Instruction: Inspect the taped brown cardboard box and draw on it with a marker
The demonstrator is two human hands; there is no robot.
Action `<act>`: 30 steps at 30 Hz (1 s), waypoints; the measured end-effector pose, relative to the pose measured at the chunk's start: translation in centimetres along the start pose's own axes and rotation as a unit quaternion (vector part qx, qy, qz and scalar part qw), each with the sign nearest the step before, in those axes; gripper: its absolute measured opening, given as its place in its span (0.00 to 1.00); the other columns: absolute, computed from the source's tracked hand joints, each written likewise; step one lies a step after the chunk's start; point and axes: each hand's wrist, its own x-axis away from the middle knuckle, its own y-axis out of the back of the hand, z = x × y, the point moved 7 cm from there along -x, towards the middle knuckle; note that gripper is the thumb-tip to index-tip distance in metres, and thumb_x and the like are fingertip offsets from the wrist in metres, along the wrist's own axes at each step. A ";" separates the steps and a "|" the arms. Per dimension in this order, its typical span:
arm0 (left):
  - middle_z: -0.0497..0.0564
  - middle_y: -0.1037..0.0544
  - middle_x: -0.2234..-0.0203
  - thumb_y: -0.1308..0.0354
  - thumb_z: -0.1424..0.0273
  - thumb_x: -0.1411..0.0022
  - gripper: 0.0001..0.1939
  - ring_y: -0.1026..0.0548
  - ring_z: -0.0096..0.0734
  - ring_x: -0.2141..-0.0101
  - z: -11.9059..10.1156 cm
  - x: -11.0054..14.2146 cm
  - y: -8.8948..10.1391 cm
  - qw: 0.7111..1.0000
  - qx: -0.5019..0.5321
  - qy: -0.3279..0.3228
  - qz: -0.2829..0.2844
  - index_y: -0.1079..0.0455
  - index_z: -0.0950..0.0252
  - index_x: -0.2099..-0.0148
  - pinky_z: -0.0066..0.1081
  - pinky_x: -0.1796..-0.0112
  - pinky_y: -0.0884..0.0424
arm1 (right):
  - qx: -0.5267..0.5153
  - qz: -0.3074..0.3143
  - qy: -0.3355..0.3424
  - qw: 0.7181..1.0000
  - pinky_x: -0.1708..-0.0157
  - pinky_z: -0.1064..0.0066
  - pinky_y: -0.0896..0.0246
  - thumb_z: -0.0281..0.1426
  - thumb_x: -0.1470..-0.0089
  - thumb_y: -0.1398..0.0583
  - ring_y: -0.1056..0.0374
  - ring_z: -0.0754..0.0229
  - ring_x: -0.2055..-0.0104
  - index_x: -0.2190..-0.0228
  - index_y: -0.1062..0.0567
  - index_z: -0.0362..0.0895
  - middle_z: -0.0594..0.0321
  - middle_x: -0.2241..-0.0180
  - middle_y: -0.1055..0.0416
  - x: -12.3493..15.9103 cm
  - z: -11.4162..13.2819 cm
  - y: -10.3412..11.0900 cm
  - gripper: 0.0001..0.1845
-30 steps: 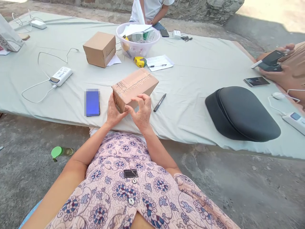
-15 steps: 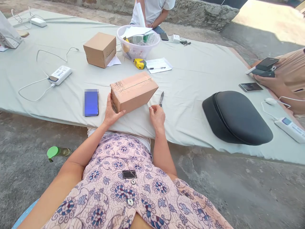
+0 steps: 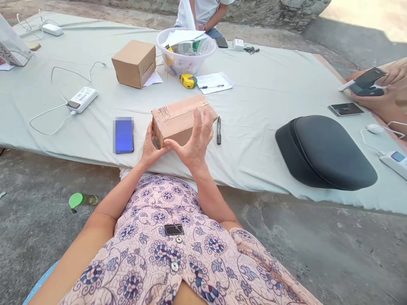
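A taped cardboard box with scribbled lines on its left end lies in front of me on the cloth-covered table. My left hand is wrapped round its near left corner, thumb along the front side. Raised before the box's front, my right hand has its fingers spread and its thumb tip close to my left thumb; nothing is in it. Whether it touches the box I cannot tell. Just right of the box lies a black marker. A phone with a blurred-out screen lies to the left.
Behind are a second box, a tape measure, paper with a pen and a filled plastic basin. A black case sits right, a power strip left. Two people are at the table, one handling a dark device.
My right hand has moved up and left from beside the marker to the front of the box, its fingers spreading. My left hand stays on the box. The view has shifted slightly.
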 end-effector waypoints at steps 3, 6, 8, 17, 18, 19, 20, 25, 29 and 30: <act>0.62 0.55 0.25 0.30 0.46 0.49 0.61 0.53 0.54 0.27 -0.4 0.1 0.0 1.000 -0.006 -0.010 -0.010 0.62 0.55 0.24 0.51 0.30 0.49 | -0.035 0.017 0.001 0.999 0.36 0.29 0.51 0.60 0.43 0.44 0.66 0.33 0.24 0.33 0.44 0.52 0.47 0.28 0.56 0.1 1.8 -1.4 0.45; 0.62 0.52 0.26 0.29 0.46 0.50 0.60 0.50 0.54 0.27 -0.4 0.0 -0.1 1.000 -0.010 -0.006 -0.009 0.58 0.55 0.25 0.51 0.30 0.48 | -0.090 0.021 -0.025 0.995 0.38 0.30 0.48 0.59 0.45 0.42 0.64 0.32 0.24 0.35 0.39 0.52 0.46 0.29 0.52 0.0 1.1 -1.9 0.43; 0.60 0.50 0.26 0.28 0.46 0.51 0.61 0.48 0.54 0.28 -0.3 0.0 -0.1 1.000 0.000 -0.006 0.001 0.57 0.54 0.25 0.51 0.31 0.46 | -0.111 0.031 -0.042 0.992 0.39 0.31 0.45 0.59 0.45 0.41 0.64 0.32 0.24 0.37 0.37 0.52 0.46 0.30 0.52 -0.2 -0.1 -1.7 0.42; 0.59 0.44 0.28 0.28 0.44 0.54 0.57 0.44 0.53 0.29 0.7 -0.3 0.8 0.999 0.044 0.006 0.017 0.51 0.52 0.28 0.46 0.34 0.38 | -0.164 -0.052 -0.156 0.973 0.36 0.39 0.43 0.59 0.50 0.37 0.52 0.39 0.27 0.37 0.39 0.51 0.46 0.33 0.45 -1.4 -8.4 1.8 0.46; 0.59 0.41 0.29 0.28 0.44 0.54 0.57 0.42 0.53 0.30 0.9 -0.3 0.9 0.998 0.055 0.012 0.015 0.49 0.51 0.29 0.46 0.36 0.36 | -0.194 -0.053 -0.180 0.963 0.38 0.43 0.40 0.59 0.48 0.38 0.44 0.41 0.30 0.38 0.38 0.49 0.46 0.36 0.40 -1.3 -9.2 1.8 0.44; 0.59 0.38 0.31 0.29 0.43 0.54 0.55 0.40 0.53 0.31 1.0 -0.3 1.0 0.997 0.070 0.019 0.013 0.48 0.52 0.30 0.46 0.37 0.34 | -0.225 -0.051 -0.202 0.952 0.40 0.48 0.36 0.59 0.46 0.41 0.37 0.44 0.35 0.41 0.35 0.47 0.47 0.40 0.34 -1.2 -9.9 1.7 0.40; 0.59 0.35 0.33 0.30 0.42 0.53 0.53 0.37 0.53 0.33 1.1 -0.3 1.0 0.996 0.089 0.025 0.010 0.45 0.52 0.31 0.46 0.39 0.32 | -0.252 -0.049 -0.220 0.941 0.43 0.52 0.32 0.59 0.43 0.43 0.32 0.47 0.40 0.44 0.32 0.46 0.49 0.45 0.30 -1.1 -10.4 1.6 0.37; 0.59 0.24 0.44 0.39 0.35 0.49 0.45 0.23 0.50 0.44 1.6 -0.2 1.1 0.986 0.159 0.057 -0.020 0.37 0.57 0.38 0.43 0.49 0.24 | -0.303 -0.045 -0.240 0.921 0.55 0.64 0.28 0.57 0.39 0.47 0.26 0.56 0.55 0.55 0.26 0.46 0.58 0.57 0.23 -0.7 -11.1 1.0 0.29; 0.59 0.24 0.44 0.43 0.33 0.48 0.45 0.24 0.51 0.44 1.2 -0.1 1.1 0.984 0.164 0.053 -0.037 0.36 0.58 0.39 0.43 0.48 0.25 | -0.336 -0.023 -0.213 0.917 0.49 0.60 0.28 0.56 0.38 0.49 0.27 0.54 0.48 0.49 0.26 0.48 0.56 0.48 0.23 -0.9 -10.9 0.7 0.30; 0.59 0.24 0.44 0.44 0.33 0.47 0.44 0.24 0.51 0.43 1.0 -0.2 1.1 0.985 0.159 0.051 -0.038 0.36 0.58 0.39 0.44 0.48 0.25 | -0.339 -0.014 -0.201 0.919 0.47 0.59 0.29 0.56 0.38 0.49 0.28 0.53 0.45 0.47 0.27 0.48 0.55 0.45 0.25 -0.9 -10.8 0.7 0.31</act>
